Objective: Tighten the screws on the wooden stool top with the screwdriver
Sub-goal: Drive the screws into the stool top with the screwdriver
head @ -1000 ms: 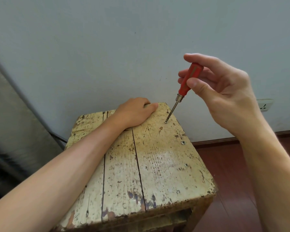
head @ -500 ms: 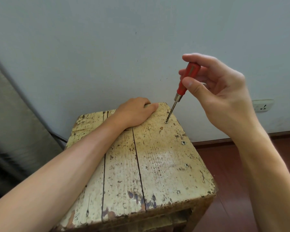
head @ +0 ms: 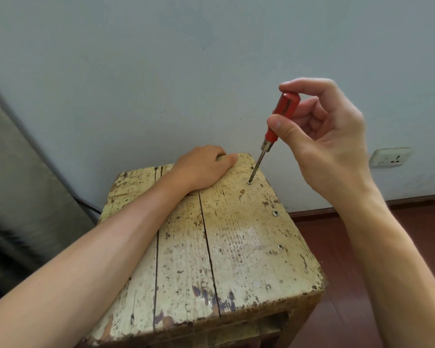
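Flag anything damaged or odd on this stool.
The wooden stool top is badly worn: paint is flaked, worst along the near edge, with dark gaps between its planks. The screwdriver leans in the far screw rather than standing upright.

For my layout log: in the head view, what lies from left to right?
Grey leaning panel, left hand holding the worn wooden stool top, red-handled screwdriver held by the right hand, white wall socket.

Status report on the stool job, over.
Right hand pinching red screwdriver, tip on far screw. Left hand gripping stool top at far edge. Nothing in the way.
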Tool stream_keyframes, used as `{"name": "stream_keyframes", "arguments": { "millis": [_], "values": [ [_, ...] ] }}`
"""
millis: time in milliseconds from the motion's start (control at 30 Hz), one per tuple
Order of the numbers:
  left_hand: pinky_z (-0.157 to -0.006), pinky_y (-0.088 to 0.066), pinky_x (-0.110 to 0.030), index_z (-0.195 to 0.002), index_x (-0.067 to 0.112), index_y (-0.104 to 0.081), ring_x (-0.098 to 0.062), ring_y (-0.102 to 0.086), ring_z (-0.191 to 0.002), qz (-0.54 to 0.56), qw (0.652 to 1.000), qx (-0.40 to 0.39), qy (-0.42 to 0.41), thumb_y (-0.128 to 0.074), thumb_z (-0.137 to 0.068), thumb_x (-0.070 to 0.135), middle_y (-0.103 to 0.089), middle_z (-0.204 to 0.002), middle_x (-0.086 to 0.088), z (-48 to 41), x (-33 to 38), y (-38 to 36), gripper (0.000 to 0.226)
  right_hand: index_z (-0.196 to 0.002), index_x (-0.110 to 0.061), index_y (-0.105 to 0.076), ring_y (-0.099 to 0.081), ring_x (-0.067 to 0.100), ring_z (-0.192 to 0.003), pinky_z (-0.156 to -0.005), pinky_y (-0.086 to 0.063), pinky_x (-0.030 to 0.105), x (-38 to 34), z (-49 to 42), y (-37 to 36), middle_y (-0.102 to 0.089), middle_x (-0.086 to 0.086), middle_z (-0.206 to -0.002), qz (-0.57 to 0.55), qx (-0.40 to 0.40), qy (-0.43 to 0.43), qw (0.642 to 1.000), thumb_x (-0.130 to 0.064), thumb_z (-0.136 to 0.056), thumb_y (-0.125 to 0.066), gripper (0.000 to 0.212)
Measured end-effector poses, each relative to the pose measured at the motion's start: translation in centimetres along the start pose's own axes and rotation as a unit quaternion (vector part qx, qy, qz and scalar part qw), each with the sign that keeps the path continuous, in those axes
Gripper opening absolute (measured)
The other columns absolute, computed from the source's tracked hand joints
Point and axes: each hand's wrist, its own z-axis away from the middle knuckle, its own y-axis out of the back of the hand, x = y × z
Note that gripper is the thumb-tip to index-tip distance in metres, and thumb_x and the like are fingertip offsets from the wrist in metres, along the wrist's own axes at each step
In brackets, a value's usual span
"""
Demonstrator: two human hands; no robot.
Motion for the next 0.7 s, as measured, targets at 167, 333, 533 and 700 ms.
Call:
{"name": "stream_keyframes", "arguments": {
  "millis": [167,333,533,700],
  "values": [
    [-0.087,-0.051,-0.04,-0.104,0.029,-0.068,-0.016,-0.063,-0.093,-0.001,1.0,0.001,-0.002,-0.037,-0.101,0.066,-0.068,-0.098,0.01,-0.1,-0.1,0.0,0.049,-0.127,-0.034,-0.065,-0.079,0.018,-0.087,-0.076,-0.059,0.057,-0.1,0.3,-0.5,-0.071,-0.014,-0.09,0.026,0.016,0.008,1.0,-0.012,-0.098,-0.079,0.039],
    [-0.091,-0.051,-0.042,-0.108,0.029,-0.067,-0.017,-0.062,-0.096,-0.001,1.0,-0.003,-0.002,-0.036,-0.101,0.066,-0.068,-0.103,0.01,-0.1,-0.1,0.0,0.048,-0.136,-0.021,-0.065,-0.079,0.017,-0.096,-0.085,-0.063,0.045,0.0,-0.2,0.7,-0.074,0.009,-0.118,-0.003,-0.039,0.006,0.999,-0.006,-0.105,-0.067,0.034],
    [-0.093,-0.051,-0.043,-0.112,0.029,-0.067,-0.019,-0.062,-0.099,-0.001,1.0,-0.006,0.001,-0.036,-0.101,0.066,-0.068,-0.106,0.008,0.0,0.0,0.0,0.049,-0.128,-0.016,-0.066,-0.081,0.017,-0.099,-0.085,-0.058,0.019,-0.2,-0.3,1.0,-0.078,0.009,-0.113,-0.057,-0.043,-0.026,0.997,0.001,-0.103,-0.069,0.03],
    [-0.093,-0.051,-0.043,-0.11,0.028,-0.068,-0.02,-0.063,-0.1,-0.004,1.0,0.0,0.002,-0.037,-0.101,0.065,-0.068,-0.106,0.007,0.0,0.0,0.0,0.05,-0.12,-0.02,-0.068,-0.081,0.021,-0.085,-0.084,-0.065,0.041,-0.7,-0.5,0.2,-0.077,0.001,-0.095,-0.032,-0.017,-0.014,0.999,-0.002,-0.098,-0.076,0.03]
  ]
}}
